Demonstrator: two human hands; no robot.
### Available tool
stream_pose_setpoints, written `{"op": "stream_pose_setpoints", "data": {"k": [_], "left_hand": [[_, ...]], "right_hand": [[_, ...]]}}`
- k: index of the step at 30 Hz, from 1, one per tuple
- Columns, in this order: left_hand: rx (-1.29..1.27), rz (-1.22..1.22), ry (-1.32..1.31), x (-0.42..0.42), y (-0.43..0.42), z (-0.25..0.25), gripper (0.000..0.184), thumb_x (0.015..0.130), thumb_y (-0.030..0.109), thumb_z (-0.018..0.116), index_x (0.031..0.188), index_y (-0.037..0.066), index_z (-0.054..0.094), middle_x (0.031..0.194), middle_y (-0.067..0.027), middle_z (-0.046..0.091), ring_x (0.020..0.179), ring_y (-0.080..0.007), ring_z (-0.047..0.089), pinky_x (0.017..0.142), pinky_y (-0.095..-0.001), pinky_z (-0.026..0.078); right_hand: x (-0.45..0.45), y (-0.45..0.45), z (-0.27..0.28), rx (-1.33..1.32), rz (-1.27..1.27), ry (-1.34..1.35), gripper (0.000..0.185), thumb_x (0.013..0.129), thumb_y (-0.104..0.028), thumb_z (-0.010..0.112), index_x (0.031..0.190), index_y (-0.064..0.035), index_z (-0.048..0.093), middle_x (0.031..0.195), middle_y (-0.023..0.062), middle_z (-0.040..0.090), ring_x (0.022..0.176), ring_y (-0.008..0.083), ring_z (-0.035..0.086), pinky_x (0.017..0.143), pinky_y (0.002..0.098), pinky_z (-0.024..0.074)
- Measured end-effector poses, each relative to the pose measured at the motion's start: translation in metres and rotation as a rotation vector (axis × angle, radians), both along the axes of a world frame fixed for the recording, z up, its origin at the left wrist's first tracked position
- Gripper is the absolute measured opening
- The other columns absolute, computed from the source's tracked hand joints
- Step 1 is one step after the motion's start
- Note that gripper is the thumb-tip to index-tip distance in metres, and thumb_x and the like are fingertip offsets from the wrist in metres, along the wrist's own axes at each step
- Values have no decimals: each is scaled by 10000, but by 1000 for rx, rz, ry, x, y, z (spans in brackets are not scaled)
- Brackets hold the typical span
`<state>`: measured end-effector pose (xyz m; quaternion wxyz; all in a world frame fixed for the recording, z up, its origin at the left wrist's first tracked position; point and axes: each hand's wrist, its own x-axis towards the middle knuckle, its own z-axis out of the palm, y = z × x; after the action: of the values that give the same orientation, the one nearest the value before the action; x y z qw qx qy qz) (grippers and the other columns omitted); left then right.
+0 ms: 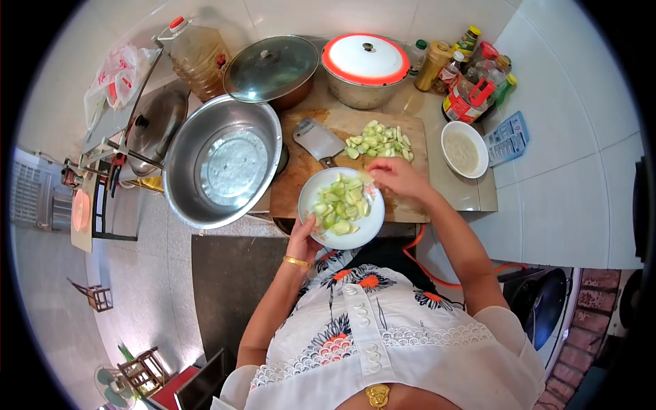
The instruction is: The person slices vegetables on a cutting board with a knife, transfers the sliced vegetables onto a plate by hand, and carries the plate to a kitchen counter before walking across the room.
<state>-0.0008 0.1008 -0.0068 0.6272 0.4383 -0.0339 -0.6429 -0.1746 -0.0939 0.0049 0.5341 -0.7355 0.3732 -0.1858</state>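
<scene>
Left hand (302,239) grasps the plate (371,229) by its lower-left rim, with the thumb over the edge. Green slices (339,205) lie heaped on the plate, which is held over the near edge of the board (290,188). Right hand (398,178) is at the plate's upper-right rim, fingers bent and drawn together; whether they pinch a slice, I cannot tell.

On the board, beyond the plate, a second pile (379,141) of cut green pieces sits near the right hand. To the left of that pile the cleaver (318,139) lies flat, its handle toward the plate.

A wide metal basin (181,167) stands left of the board, tilted in view, and a white bowl (447,147) with pale, cloudy contents is to the right. Behind the board are a glass-lidded pan (270,68) and a pot (365,96) with a white, red-rimmed lid (365,55). Bottles (468,99) crowd the back right corner.
</scene>
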Motion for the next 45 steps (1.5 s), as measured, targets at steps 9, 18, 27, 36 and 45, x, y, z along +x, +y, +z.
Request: {"op": "stream_pose_setpoints", "data": {"k": [9,18,27,36,45], "left_hand": [[-14,12,18,-2,5,-4,486,805,230,506,1216,90,289,1132,-91,451,993,-215,489,751,-343,461],[-27,61,8,6,33,-5,515,778,260,545,1204,80,318,1147,-81,449,1031,-214,460,840,-343,404],[24,210,16,27,84,-4,495,794,208,521,1218,89,293,1117,-86,454,971,-201,486,747,-330,439],[15,244,84,38,98,-7,461,800,170,508,1204,70,312,1138,-96,446,1027,-223,450,821,-356,402],[-64,174,27,39,91,-20,495,801,193,490,1224,46,278,1175,-126,415,1056,-266,429,858,-390,377]], "right_hand": [[-13,-18,-13,-532,-445,726,423,686,-242,592,1058,-88,463,920,126,483,911,259,494,719,365,420],[121,-15,46,-685,35,-37,92,732,-145,501,741,-53,507,703,134,534,728,297,532,615,380,411],[301,7,-41,-824,248,374,166,710,-23,449,813,-37,578,815,149,575,830,313,552,713,387,448],[334,55,-8,-692,516,443,275,709,-274,500,756,-35,626,796,155,596,783,281,575,675,371,450],[334,36,-49,-584,193,413,172,708,-98,494,808,-14,605,826,183,579,804,279,566,709,369,446]]}}
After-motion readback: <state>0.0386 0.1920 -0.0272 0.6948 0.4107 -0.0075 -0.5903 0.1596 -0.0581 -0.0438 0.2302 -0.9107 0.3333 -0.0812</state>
